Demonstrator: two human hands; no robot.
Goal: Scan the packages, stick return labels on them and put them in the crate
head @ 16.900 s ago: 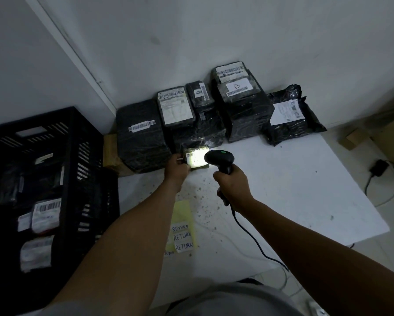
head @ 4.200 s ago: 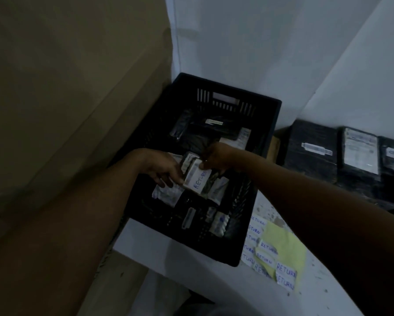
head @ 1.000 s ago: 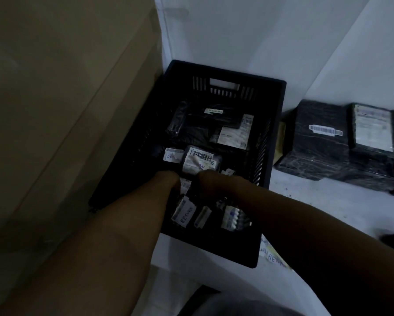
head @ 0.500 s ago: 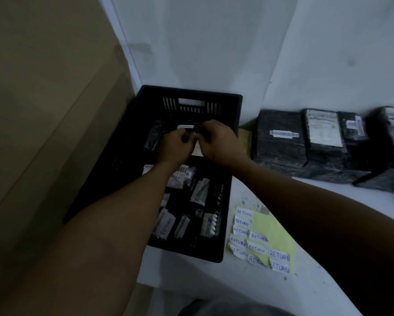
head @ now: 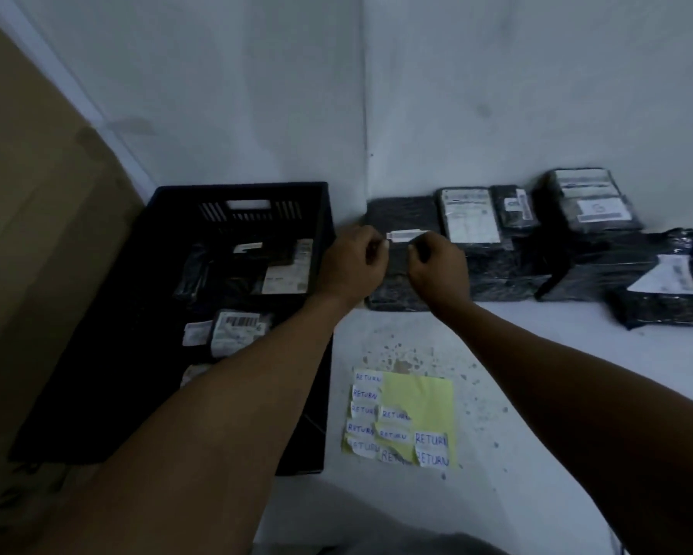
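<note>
Package: I see the nearest black package (head: 400,282) at the left end of the row against the wall, just right of the crate, white barcode strip on top.
Left hand: my left hand (head: 352,266) is over its left edge, fingers curled; whether it grips the package I cannot tell.
Right hand: my right hand (head: 437,266) is curled over its top, grip also unclear.
Crate: black crate (head: 240,194) on the left, labelled parcels inside.
Labels: RETURN labels (head: 380,418) on a yellow sheet on the white surface (head: 537,394).
Other packages: more packages (head: 577,230) further right.
</note>
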